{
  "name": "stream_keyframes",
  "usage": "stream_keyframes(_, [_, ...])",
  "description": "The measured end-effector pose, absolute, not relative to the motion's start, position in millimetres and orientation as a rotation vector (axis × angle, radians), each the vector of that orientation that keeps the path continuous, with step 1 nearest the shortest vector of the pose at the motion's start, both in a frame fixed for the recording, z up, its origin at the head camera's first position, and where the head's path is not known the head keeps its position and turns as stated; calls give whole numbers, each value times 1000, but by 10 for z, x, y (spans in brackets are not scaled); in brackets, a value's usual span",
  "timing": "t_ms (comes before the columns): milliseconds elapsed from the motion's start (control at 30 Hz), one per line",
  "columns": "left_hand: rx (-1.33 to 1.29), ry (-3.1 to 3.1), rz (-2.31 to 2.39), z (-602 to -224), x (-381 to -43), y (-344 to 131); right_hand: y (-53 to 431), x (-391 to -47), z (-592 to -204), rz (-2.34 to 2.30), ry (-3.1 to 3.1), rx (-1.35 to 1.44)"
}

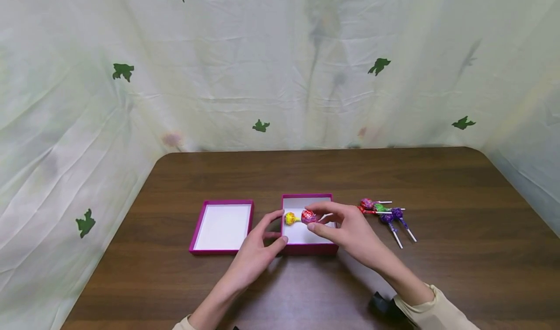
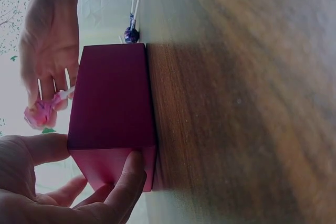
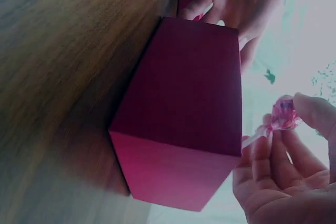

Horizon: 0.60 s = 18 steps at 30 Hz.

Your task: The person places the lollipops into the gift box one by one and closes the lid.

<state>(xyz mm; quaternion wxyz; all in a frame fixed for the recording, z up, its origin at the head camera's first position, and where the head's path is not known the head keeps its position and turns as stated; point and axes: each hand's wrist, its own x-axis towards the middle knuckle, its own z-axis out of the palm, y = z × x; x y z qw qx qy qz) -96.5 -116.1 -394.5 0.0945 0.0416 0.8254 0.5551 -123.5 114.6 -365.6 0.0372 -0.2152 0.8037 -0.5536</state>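
A magenta box (image 1: 309,250) with a white inside stands open-topped on the table. Above its opening, my right hand (image 1: 350,229) pinches a red-and-pink wrapped lollipop (image 1: 308,216) between thumb and fingers. The lollipop's white stick (image 3: 254,139) points in over the box. A yellow lollipop (image 1: 290,218) lies inside, near the left wall. My left hand (image 1: 257,253) rests against the box's left side, thumb by the near corner and fingertips (image 2: 134,162) on the wall, fingers only gently bent. The box floor is partly hidden by the right hand.
Left of the box lies its magenta-rimmed lid (image 1: 222,227), white inside up. Several lollipops (image 1: 387,213) in red, pink, green and purple wrappers lie in a loose pile to the right. A dark object (image 1: 385,306) shows by the right sleeve. Behind the table (image 1: 459,199) hangs a pale curtain (image 1: 218,77).
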Motion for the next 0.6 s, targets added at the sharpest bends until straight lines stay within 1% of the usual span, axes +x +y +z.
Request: stream_keyframes(600, [165, 2444, 1691, -3963, -963, -1162, 939, -1467, -3678, -1353, 2537, -824])
